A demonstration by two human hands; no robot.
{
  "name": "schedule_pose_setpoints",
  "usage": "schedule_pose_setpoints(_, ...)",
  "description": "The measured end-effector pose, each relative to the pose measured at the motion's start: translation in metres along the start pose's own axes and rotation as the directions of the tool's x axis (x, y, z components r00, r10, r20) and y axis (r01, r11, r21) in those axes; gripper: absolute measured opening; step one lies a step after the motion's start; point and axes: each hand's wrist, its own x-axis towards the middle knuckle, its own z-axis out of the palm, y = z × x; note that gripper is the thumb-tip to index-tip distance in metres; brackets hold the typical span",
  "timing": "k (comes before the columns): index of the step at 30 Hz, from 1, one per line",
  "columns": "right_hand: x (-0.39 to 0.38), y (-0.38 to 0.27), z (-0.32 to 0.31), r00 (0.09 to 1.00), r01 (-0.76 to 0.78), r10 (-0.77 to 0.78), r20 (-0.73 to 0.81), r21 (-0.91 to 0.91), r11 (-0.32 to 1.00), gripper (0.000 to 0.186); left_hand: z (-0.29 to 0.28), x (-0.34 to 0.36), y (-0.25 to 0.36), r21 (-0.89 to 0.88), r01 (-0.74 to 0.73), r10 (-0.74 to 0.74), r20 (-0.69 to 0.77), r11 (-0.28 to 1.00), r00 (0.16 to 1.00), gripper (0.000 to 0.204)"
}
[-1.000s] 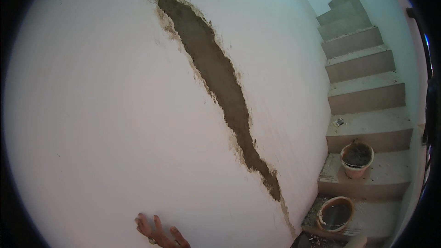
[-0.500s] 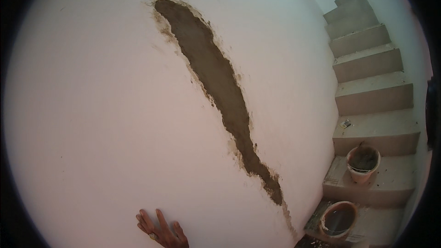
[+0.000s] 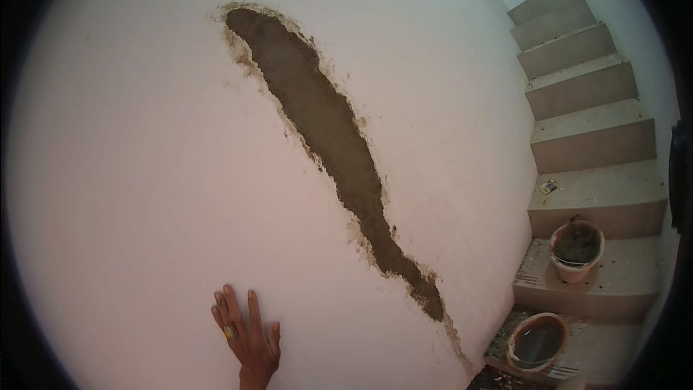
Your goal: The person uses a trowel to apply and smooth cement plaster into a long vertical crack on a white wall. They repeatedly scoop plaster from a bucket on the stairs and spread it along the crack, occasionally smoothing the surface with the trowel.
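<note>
My left hand [image 3: 249, 337] is spread flat against the pale wall [image 3: 137, 231], fingers pointing up and thumb to the right. It holds nothing, and a ring shows on one finger. Up and to the right of it, a long patch of dark grey-brown mortar [image 3: 321, 126] runs diagonally down the wall. The patch has ragged edges with smears around them and narrows to a thin, lighter streak at its lower right end. A gap of bare wall separates my fingers from the patch. My right hand is out of the picture.
Concrete stairs [image 3: 592, 144] climb along the right side. One step bears a bucket of dark, lumpy material [image 3: 577, 271]; a bucket of murky liquid [image 3: 516, 354] stands on the step below. A small crumpled packet [image 3: 548, 186] lies higher up. Bits of debris dot the steps.
My left hand has come further up into the picture, showing its wrist, and stays spread on the wall. The view has shifted slightly, so the mortar patch sits further left.
</note>
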Motion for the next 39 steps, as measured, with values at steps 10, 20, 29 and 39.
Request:
schedule_pose_setpoints(10,0.016,0.019,0.011,0.998,0.012,-0.012,0.064,0.009,1.000,0.040,-0.031,0.138,-0.022,0.060,-0.192,0.194,-0.030,0.980,0.981,0.078)
schedule_pose_setpoints(20,0.009,0.018,0.008,0.993,-0.009,0.013,0.116,-0.036,0.999,0.040,-0.020,0.298,-0.052,0.313,-0.167,0.248,-0.239,0.935,0.939,0.062)
schedule_pose_setpoints(29,-0.006,0.010,-0.010,0.966,-0.079,0.113,0.232,-0.154,0.985,0.041,0.011,0.334,-0.026,0.397,-0.135,0.265,-0.296,0.908,0.918,0.058)
schedule_pose_setpoints(39,0.006,-0.012,-0.015,0.903,-0.172,0.267,0.335,-0.287,0.942,0.045,0.018,0.298,0.009,0.365,-0.295,0.377,-0.177,0.883,0.909,0.060)
